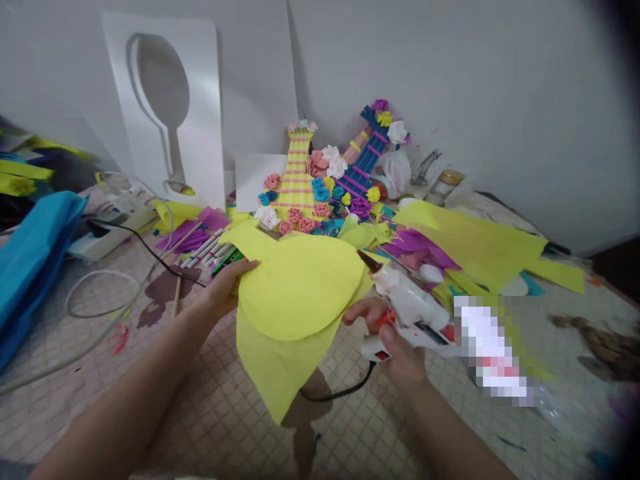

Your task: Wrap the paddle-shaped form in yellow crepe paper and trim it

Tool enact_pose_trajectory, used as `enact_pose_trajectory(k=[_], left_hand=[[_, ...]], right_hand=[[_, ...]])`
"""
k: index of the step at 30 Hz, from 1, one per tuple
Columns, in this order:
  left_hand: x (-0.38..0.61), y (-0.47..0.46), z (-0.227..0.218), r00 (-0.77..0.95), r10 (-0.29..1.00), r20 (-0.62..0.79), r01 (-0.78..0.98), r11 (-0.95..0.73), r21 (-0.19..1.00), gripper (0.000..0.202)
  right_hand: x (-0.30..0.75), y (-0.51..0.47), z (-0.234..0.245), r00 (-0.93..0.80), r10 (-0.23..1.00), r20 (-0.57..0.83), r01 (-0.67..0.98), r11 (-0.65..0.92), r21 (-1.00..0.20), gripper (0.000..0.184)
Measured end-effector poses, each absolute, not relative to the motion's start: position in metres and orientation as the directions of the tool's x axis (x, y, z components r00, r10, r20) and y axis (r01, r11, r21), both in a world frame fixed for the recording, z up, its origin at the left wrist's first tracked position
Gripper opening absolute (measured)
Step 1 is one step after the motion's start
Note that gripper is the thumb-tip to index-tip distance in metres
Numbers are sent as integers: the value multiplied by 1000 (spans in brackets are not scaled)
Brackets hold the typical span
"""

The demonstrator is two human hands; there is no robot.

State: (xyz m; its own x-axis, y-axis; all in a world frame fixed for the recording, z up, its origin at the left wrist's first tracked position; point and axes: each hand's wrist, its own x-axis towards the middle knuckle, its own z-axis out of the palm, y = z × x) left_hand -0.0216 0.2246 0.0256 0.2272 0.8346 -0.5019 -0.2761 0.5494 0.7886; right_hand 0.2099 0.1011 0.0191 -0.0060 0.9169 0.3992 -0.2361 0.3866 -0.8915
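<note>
My left hand (235, 283) grips the left edge of a yellow paper piece (300, 287), thumb on top and the other fingers hidden beneath. The piece has a rounded body, with a looser pointed flap of thin yellow paper (285, 373) hanging below it. In my right hand (395, 340) is a white hot glue gun (410, 300), with fingers closed around its handle by the red trigger. Its dark nozzle points up and left, close to the paper's right edge; I cannot tell whether they touch. A black cord runs from the handle under the paper.
Flower-trimmed yellow (300, 177) and blue (365, 157) guitar-shaped crafts lean at the back, near a white board with a cutout (205, 100). A power strip (107, 233) and cables lie left, beside blue paper (37, 267). Yellow sheets (470, 240) and scraps lie right, before a jar (445, 187).
</note>
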Motion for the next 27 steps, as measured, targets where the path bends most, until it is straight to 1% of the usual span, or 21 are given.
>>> enact_pose_trajectory(k=[7, 12, 14, 16, 18, 20, 22, 24, 27], left_hand=[[-22, 227, 18, 251, 842, -478, -267, 535, 802, 31], [-23, 225, 25, 261, 841, -475, -258, 535, 805, 32], [-26, 224, 31, 246, 848, -469, -255, 523, 813, 33], [-29, 224, 34, 231, 874, -427, -263, 479, 838, 36], [-31, 224, 36, 228, 905, -358, -284, 414, 865, 39], [-31, 223, 35, 230, 919, -320, -297, 379, 876, 40], [-28, 222, 35, 228, 911, -345, -294, 402, 867, 38], [-23, 219, 35, 227, 882, -413, -287, 466, 837, 33], [-16, 214, 38, 236, 825, -513, -295, 564, 771, 31]], right_hand=[[209, 106, 16, 41, 920, 389, -248, 386, -888, 12], [208, 103, 18, 60, 910, 410, -245, 411, -878, 11], [207, 102, 22, 107, 888, 448, -272, 459, -846, 10], [207, 102, 25, 187, 859, 476, -265, 511, -818, 10], [207, 103, 28, 269, 838, 474, -237, 535, -811, 8], [206, 104, 29, 324, 835, 446, -227, 526, -820, 8], [205, 104, 28, 345, 847, 404, -237, 496, -835, 14], [203, 103, 26, 342, 855, 389, -223, 476, -851, 18], [201, 102, 24, 331, 840, 430, -183, 504, -844, 20]])
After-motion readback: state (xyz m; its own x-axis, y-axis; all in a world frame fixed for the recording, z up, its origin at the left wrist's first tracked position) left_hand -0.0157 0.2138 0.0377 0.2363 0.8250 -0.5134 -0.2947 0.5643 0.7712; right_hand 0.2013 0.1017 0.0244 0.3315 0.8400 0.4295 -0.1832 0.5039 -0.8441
